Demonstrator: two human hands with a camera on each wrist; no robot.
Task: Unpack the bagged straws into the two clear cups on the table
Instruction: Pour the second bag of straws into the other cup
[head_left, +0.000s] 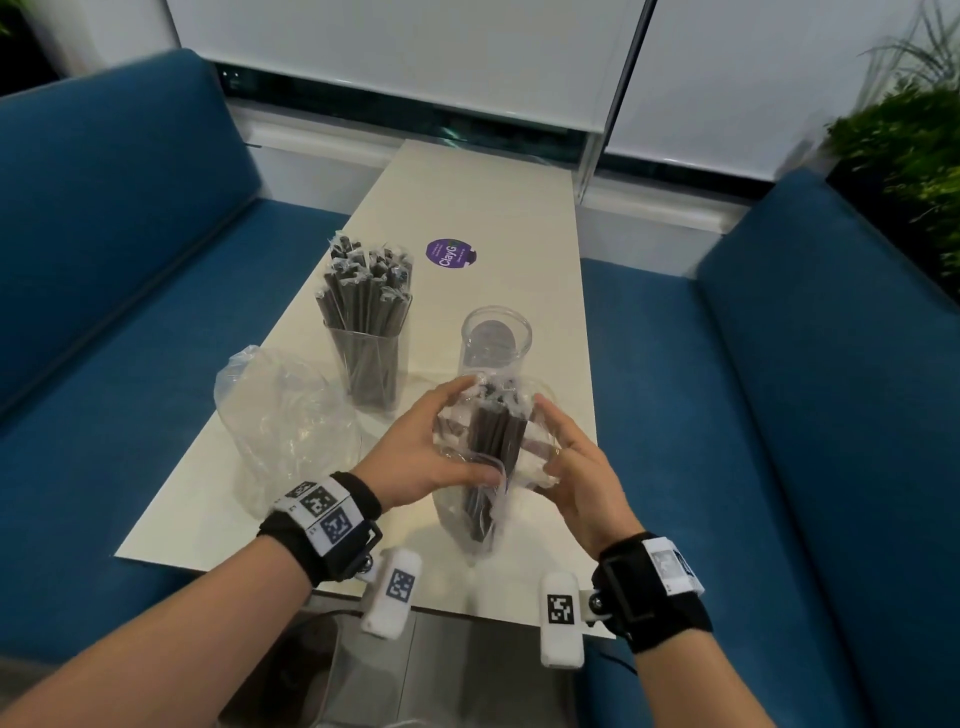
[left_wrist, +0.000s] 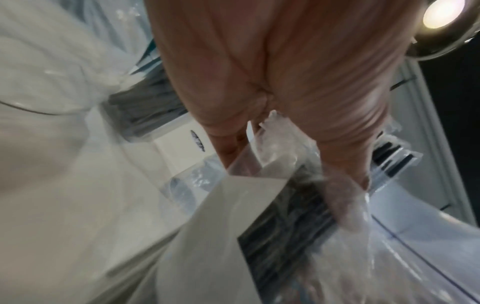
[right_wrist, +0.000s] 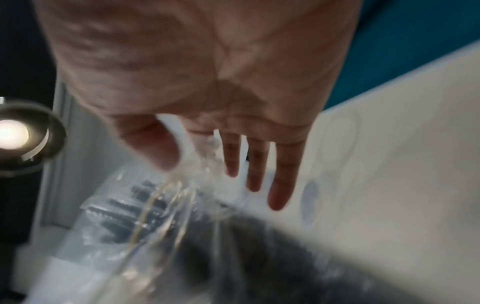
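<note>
Both hands are on the clear bag of dark straws (head_left: 493, 457), which is held just above the near end of the white counter (head_left: 498, 208), right in front of the empty clear cup (head_left: 496, 338). The left hand (head_left: 431, 452) grips the bag's left side, thumb across the front and fingers curled behind the top. The right hand (head_left: 576, 467) pinches the plastic on the right side between thumb and forefinger; the right wrist view shows its other fingers (right_wrist: 283, 176) sticking out straight. The straws sit upright-ish in the bag, wrapper ends poking out the top. Further back on the left is the other clear cup (head_left: 371, 364), already packed with wrapped straws. A crumpled empty plastic bag (head_left: 280, 415) lies beside it on the counter, and there's a purple sticker (head_left: 451, 253) further up.
</note>
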